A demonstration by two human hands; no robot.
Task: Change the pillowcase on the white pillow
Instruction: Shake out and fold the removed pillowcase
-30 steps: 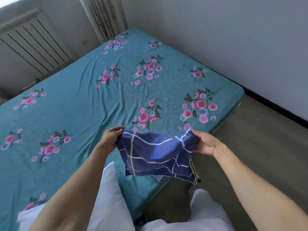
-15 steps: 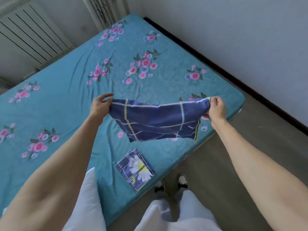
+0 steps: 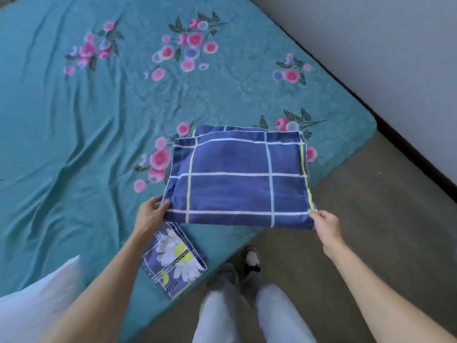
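A dark blue pillowcase [image 3: 237, 179] with white and yellow grid lines is spread out flat near the bed's right corner, its far part lying on the sheet. My left hand [image 3: 152, 212] pinches its near left corner. My right hand [image 3: 325, 222] pinches its near right corner, past the bed's edge. The white pillow [image 3: 34, 300] lies bare at the lower left, partly behind my left forearm. A folded blue daisy-print pillowcase [image 3: 174, 259] sits on the bed edge just below my left hand.
The bed [image 3: 81, 134] wears a teal sheet with pink flower prints. Grey floor [image 3: 366, 219] runs along its right side up to a white wall [image 3: 385, 45] with a dark skirting. My legs and shoes [image 3: 251, 262] stand at the bed's edge.
The blue pillowcase went from hanging bunched between my hands to being spread wide and lowered flat over the bed corner. My hands moved apart and down, and my view tilted downward.
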